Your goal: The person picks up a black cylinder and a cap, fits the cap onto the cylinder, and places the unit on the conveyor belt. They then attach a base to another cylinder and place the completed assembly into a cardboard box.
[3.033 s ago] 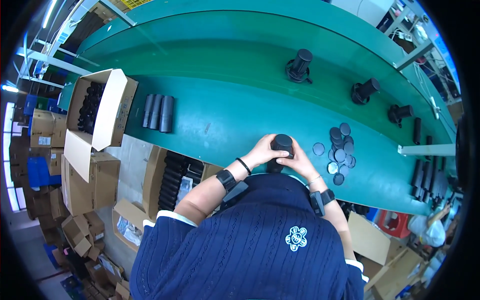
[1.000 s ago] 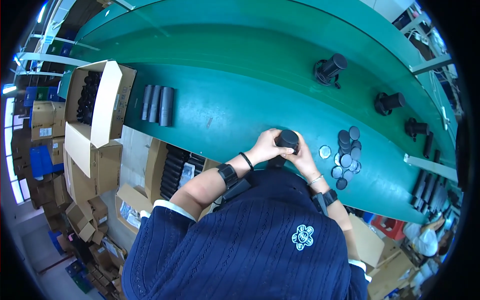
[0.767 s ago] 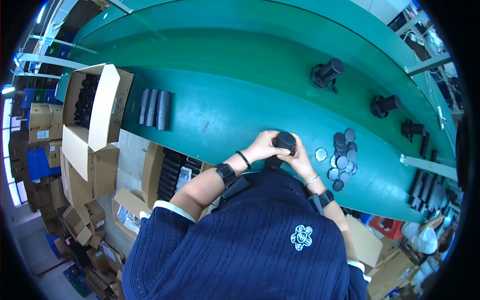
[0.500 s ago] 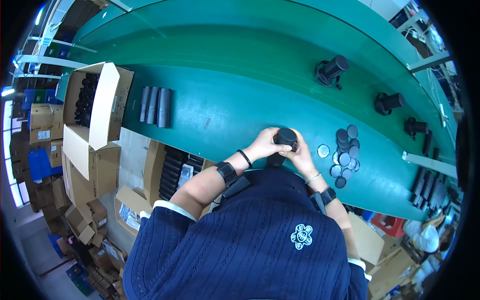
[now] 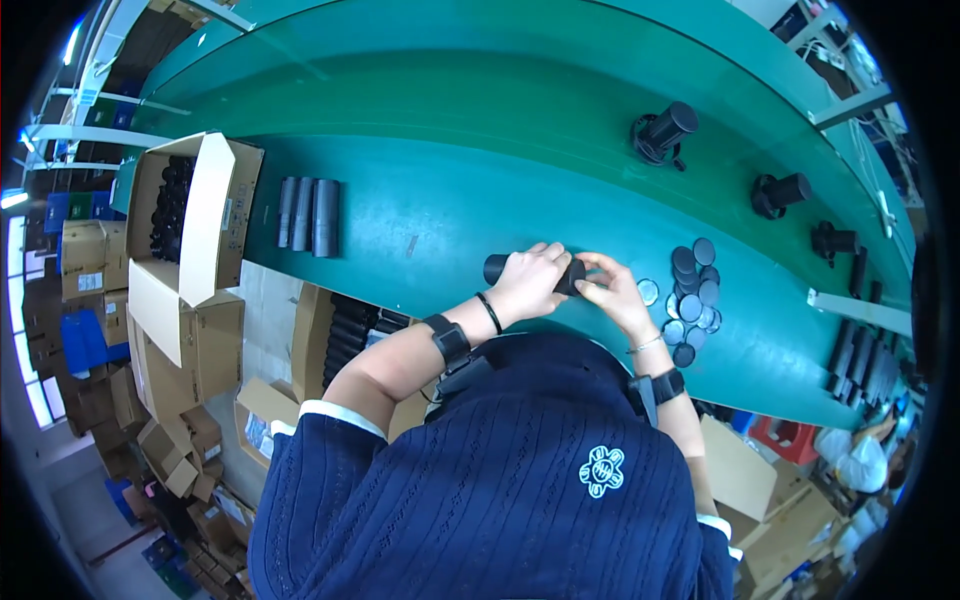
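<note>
My left hand [image 5: 532, 284] is closed round a black tube [image 5: 494, 268], which lies roughly level just above the green table's near edge. One end of the tube sticks out to the left of the hand. At the right end sits a black round cap [image 5: 573, 279], gripped between the thumb and fingers of my right hand [image 5: 613, 296]. The left hand hides the middle of the tube. A single loose disc [image 5: 648, 292] with a shiny face lies just right of my right hand, beside a cluster of black round caps [image 5: 689, 283].
Several black tubes [image 5: 325, 218] lie side by side at the left, near an open carton [image 5: 232, 215] of black parts. Black fixtures [image 5: 664, 134] stand along the table's far right side. More tubes [image 5: 855, 365] lie at the far right, by a metal post [image 5: 850, 312].
The tube has tipped from upright to nearly level, its capped end now toward the right. My left hand has wrapped round its body, and my right hand has shifted slightly right.
</note>
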`<state>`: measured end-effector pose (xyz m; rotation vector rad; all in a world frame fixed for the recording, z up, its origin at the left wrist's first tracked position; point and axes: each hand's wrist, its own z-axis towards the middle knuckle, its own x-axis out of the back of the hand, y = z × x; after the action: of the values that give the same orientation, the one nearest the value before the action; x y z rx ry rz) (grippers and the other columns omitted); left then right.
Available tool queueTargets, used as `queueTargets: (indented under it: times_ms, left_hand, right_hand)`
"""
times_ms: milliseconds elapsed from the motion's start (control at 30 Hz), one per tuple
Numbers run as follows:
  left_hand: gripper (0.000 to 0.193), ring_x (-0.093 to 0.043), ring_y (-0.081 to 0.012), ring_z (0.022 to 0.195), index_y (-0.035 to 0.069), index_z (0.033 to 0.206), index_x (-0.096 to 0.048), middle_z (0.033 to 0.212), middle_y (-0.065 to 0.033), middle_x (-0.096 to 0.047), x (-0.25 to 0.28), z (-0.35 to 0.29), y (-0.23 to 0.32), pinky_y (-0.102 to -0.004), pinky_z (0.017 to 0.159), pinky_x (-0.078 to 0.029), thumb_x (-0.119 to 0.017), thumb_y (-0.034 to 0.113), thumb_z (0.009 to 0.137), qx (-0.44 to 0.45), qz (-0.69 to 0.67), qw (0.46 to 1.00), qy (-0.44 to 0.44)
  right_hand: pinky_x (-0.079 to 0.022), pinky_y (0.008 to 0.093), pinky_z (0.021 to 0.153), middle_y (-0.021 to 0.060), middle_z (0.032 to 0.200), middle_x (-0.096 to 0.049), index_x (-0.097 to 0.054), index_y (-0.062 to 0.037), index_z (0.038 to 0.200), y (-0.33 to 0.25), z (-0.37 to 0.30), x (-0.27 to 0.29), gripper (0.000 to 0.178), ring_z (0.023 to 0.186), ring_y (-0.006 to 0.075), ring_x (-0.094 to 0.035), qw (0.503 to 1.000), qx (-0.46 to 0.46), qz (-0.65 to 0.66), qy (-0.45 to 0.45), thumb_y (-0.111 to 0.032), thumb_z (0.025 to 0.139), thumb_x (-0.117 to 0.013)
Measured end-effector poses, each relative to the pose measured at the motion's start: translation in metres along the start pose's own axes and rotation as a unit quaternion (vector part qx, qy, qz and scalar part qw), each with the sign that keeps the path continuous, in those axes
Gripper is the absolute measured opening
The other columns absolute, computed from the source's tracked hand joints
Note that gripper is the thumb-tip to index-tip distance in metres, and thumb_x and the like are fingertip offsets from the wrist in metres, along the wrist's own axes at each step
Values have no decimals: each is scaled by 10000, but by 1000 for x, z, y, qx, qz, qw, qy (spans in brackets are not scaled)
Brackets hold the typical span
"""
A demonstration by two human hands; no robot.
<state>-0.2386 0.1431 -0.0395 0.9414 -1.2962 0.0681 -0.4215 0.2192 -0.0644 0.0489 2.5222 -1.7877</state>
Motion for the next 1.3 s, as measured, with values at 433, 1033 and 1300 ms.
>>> queueTargets:
  times_ms: [433, 1033, 1300]
  left_hand:
    - [423, -612, -258, 881, 22, 1015, -592, 947, -78, -575, -10, 0, -2, -379, 680, -543, -757, 205, 672, -48, 69, 996, -9]
    - [718, -606, -314, 1042, 27, 1177, -595, 1139, -196, -609, -20, 21, 2, -387, 870, -496, -790, 518, 690, 199, -196, 959, 45]
    - [486, -573, -195, 1094, -12, 1266, -502, 1187, -122, -599, -60, 24, -37, -338, 931, -475, -707, 186, 872, 189, -586, 784, -81]
  right_hand:
    - [-512, 268, 759, 65, 1009, -620, -584, -18, 1121, 9, 1, -3, 351, 888, 146, -623, 995, -52, 80, 3, -39, 790, -701]
    - [-443, 325, 979, 83, 1269, -522, -274, -80, 1464, 27, 7, -13, 877, 1138, 182, -531, 997, 65, -47, 2, -43, 744, -773]
    - [-448, 290, 961, 55, 1246, -524, -314, -84, 1448, 36, 12, -7, 767, 1143, 152, -517, 990, -13, 144, -8, 57, 797, -694]
